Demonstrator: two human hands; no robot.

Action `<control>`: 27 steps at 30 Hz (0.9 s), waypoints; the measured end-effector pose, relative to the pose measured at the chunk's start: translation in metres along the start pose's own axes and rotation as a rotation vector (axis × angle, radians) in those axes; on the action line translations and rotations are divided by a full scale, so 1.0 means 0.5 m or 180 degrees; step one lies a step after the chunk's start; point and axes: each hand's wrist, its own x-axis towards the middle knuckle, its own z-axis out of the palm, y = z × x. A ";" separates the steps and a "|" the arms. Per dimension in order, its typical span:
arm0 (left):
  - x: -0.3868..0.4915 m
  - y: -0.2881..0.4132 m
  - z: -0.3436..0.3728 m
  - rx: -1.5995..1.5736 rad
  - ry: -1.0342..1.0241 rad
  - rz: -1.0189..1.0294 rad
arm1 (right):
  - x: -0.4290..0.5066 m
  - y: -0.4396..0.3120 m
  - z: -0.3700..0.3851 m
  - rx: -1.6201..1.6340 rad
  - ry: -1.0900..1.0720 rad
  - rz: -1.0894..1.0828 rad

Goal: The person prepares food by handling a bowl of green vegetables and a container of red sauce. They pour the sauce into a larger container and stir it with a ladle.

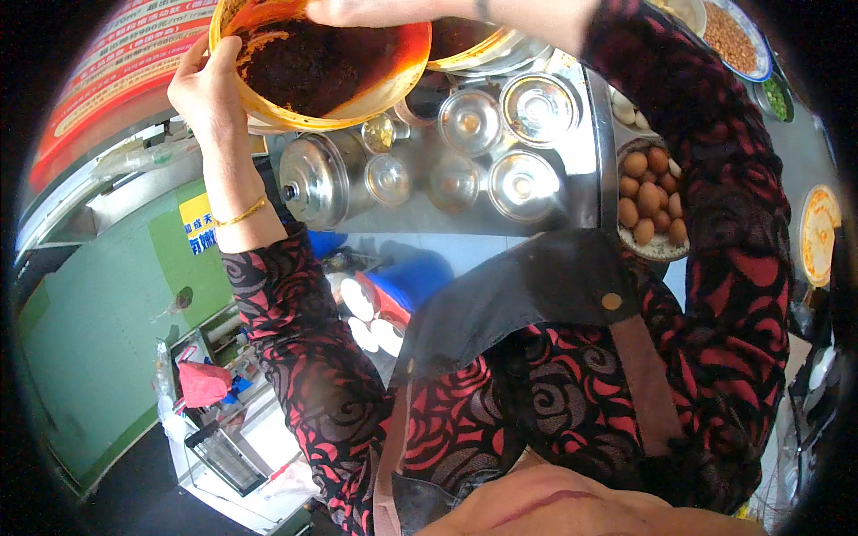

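Observation:
A pale plastic tub (348,110), its wall smeared with red-orange oil, is tilted at the top of the view. Dark red-brown paste (308,67) lies inside it. My left hand (211,84) grips the tub's left rim, thumb over the edge. Across the tub's mouth reaches my right hand (365,12), cut off by the picture's top edge. Its fingertips are by the oily inner wall; whether they hold anything is hidden. A second tub (462,40) with dark contents stands just right of the first.
Several lidded steel pots (529,184) stand on the steel counter below the tubs, beside a large steel pot (318,181). To the right are a plate of brown eggs (648,197), a bowl of peanuts (734,40) and chopped greens (775,99). A printed red banner (120,74) hangs at left.

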 end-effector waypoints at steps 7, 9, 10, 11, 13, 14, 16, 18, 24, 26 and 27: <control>0.004 0.016 0.008 -0.0047 -0.0038 0.0003 | -0.028 -0.016 0.053 0.0271 -0.0207 -0.0415; 0.009 0.020 0.010 -0.0013 -0.0040 -0.0021 | -0.061 -0.019 0.034 0.0047 -0.0806 -0.0419; 0.013 0.021 0.013 0.0063 -0.0034 -0.0014 | -0.070 -0.016 0.024 0.0127 -0.0933 -0.0449; 0.016 0.022 0.014 0.0165 -0.0046 0.0033 | -0.075 -0.011 0.015 0.0211 -0.1052 -0.0479; 0.017 0.024 0.013 0.0010 -0.0013 -0.0036 | -0.078 0.005 -0.008 0.0531 -0.0948 -0.0465; 0.016 0.024 0.012 -0.0025 0.0024 -0.0052 | -0.076 0.011 -0.017 0.0693 -0.0891 -0.0464; 0.012 0.022 0.010 -0.0096 0.0030 -0.0041 | -0.063 0.018 -0.026 0.0013 -0.0756 -0.0508; 0.009 0.019 0.008 -0.0122 0.0030 -0.0057 | -0.046 0.013 -0.023 -0.0326 -0.0617 -0.0304; 0.010 0.021 0.008 -0.0113 0.0010 -0.0033 | -0.017 -0.032 0.029 -0.0194 -0.0662 -0.0216; 0.008 0.023 0.008 -0.0206 -0.0038 -0.0016 | -0.034 -0.035 0.029 0.0199 -0.0592 -0.0516; 0.007 0.024 0.008 -0.0201 -0.0016 -0.0074 | -0.044 -0.032 0.024 0.0266 -0.0521 -0.0680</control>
